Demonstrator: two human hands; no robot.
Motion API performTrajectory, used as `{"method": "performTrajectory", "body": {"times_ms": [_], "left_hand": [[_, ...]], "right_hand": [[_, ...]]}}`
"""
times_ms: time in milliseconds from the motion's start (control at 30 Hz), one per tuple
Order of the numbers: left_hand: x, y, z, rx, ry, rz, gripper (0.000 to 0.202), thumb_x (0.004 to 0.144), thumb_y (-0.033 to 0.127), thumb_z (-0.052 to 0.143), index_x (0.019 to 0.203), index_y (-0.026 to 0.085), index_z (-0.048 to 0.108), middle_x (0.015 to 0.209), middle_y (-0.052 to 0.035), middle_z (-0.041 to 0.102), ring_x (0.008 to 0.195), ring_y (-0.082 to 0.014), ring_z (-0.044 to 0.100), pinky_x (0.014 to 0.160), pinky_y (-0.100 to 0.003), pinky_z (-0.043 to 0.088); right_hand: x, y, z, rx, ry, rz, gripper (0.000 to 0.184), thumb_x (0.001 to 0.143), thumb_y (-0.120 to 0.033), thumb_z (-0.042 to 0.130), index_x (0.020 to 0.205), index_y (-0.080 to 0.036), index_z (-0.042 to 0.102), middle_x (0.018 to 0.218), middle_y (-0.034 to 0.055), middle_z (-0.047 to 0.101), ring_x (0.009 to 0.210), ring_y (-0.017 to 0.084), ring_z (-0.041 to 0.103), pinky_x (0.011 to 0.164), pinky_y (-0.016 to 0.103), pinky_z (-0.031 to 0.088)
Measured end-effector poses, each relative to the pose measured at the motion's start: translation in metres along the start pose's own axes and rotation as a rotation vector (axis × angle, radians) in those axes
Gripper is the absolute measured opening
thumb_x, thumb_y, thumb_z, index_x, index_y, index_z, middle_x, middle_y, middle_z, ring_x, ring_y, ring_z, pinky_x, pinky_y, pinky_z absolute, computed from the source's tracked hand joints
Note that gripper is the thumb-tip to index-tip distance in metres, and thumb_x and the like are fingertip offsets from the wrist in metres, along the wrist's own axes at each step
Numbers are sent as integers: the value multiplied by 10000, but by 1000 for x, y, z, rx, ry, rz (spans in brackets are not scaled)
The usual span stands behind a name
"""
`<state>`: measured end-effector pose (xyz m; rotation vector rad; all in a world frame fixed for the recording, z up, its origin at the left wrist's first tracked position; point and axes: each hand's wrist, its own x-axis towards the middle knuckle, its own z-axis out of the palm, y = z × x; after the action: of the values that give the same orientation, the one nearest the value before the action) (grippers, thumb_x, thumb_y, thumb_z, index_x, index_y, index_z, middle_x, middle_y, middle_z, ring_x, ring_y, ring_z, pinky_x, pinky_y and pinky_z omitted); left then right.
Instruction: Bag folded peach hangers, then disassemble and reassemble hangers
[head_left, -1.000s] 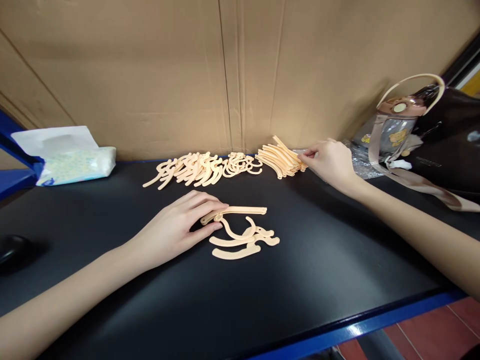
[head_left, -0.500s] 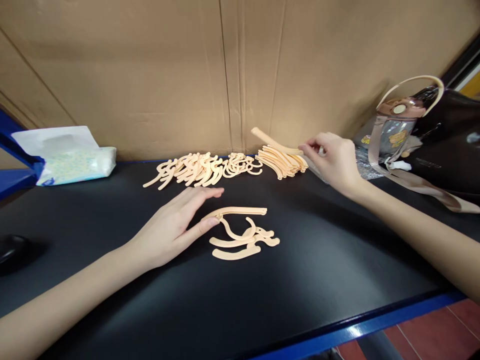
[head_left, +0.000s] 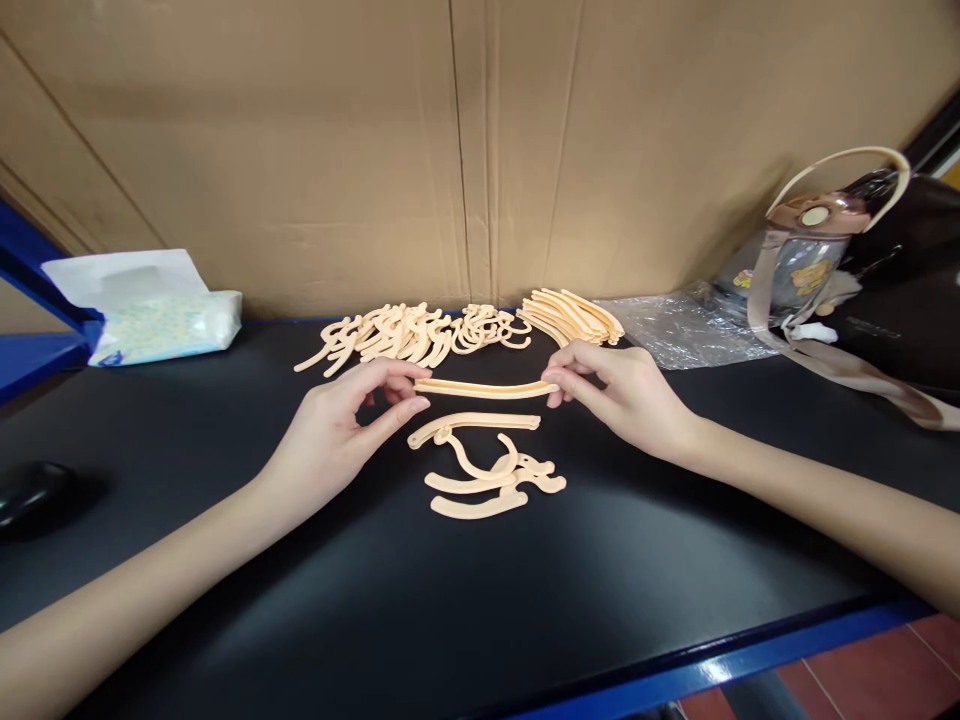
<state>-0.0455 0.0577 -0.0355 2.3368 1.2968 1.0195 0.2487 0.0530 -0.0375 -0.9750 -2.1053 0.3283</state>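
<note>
Brought in since half a second ago, from over the strip stack at 1 o'clock to the middle of the bench: one long curved strip. Held about level, just past the laid strip toward 12 o'clock. Pinched at the 3 o'clock end by the right hand, with grip closed on it. Met at the 9 o'clock end by the left hand, with thumb and finger at the tip; can't tell if clamped. Could swing or drop at 9 o'clock if supported from the right only. Could knock the laid strip askew if let down carelessly, plus the hooked piece at 6 o'clock. Could get mixed with the loose curved piece farther toward 6 if dropped.
</note>
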Motion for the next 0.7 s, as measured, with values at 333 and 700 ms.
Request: {"method": "performTrajectory", "body": {"times_ms": [333, 700], "left_hand": [[-3, 38, 4, -251, -113, -182, 197, 865, 409, 621, 845, 217, 657, 609, 51, 652, 578, -128, 566, 545, -232, 397], [-4, 16, 0, 44, -123, -75, 266, 889, 422, 519, 1007, 232, 664, 814, -7, 652, 701, -173, 557, 603, -280, 417]], "right_hand": [[1, -27, 13, 814, -60, 397, 350, 903, -500, 646, 938, -159, 719, 896, 62, 743, 804, 151, 674, 707, 271, 520], [13, 8, -9, 663, 88, 431, 243, 948, -438, 573, 1004, -204, 610, 802, 1, 633, 728, 148, 613, 691, 295, 488]]}}
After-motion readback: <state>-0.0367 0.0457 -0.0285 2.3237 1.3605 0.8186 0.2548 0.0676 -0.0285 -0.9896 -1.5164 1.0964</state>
